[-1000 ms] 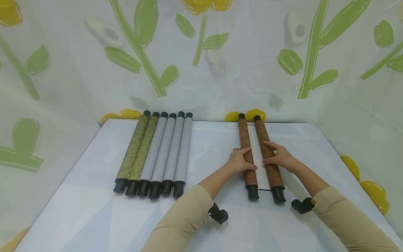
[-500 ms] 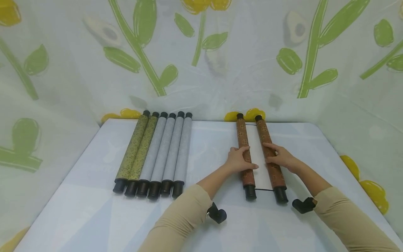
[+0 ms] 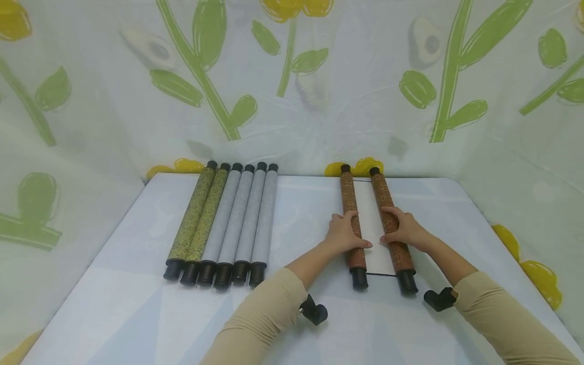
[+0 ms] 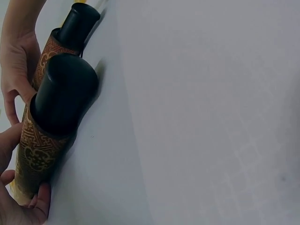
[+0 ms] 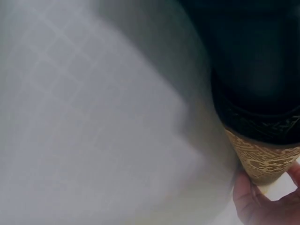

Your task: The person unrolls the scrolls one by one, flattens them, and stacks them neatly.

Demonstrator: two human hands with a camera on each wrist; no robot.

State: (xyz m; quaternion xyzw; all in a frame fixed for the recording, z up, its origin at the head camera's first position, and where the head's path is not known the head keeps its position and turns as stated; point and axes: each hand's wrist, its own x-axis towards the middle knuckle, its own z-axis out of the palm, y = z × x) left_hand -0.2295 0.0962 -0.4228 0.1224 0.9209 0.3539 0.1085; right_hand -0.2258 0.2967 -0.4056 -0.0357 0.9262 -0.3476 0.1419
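A brown patterned hanging scroll lies on the right half of the table, partly unrolled. Between its left roll [image 3: 349,195] and right roll [image 3: 382,192] shows a strip of pale paper [image 3: 367,213]. My left hand [image 3: 342,234] grips the left roll, thumb on the inner side and fingers over the outer. My right hand [image 3: 408,230] holds the right roll, fingers and thumb across it. The left wrist view shows the left roll's black end knob [image 4: 65,93] up close. Beside the right roll [image 5: 267,161], my right fingers [image 5: 243,192] curl at its edge in the right wrist view.
To the left, several rolled scrolls lie side by side: green-yellow ones [image 3: 191,218] and grey ones [image 3: 242,218], all with black end knobs. A floral cloth [image 3: 347,91] hangs behind the white table [image 3: 150,314]. A black wrist mount [image 3: 314,310] sits under the left forearm.
The left roll has shifted left with my left hand, and the right roll slightly right. The pale strip between them is wider. The other scrolls stay put.
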